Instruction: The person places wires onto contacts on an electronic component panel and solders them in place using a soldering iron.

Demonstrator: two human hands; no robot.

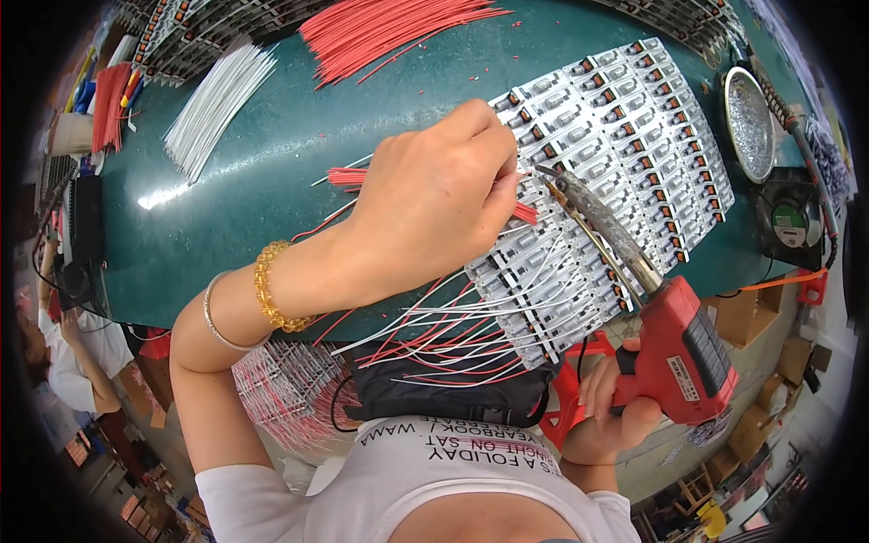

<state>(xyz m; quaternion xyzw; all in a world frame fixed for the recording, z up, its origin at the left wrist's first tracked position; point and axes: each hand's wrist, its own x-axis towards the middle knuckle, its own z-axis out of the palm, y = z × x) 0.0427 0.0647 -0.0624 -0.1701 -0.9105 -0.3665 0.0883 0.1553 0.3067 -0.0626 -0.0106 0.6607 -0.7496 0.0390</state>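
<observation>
- Bright indoor light overall
- White glare streaks the left of the smooth dark-green tabletop (244,208)
- Fisheye curvature bends the edges; black corners

Open tabletop (244,217) leftward, soldering gun (683,353) blocking right

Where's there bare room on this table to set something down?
The widest bare patch of green tabletop lies between the fanned white wires and the left forearm. It's crowded at the far edge, with long red wires, and on the right, with silver circuit-board strips.
</observation>
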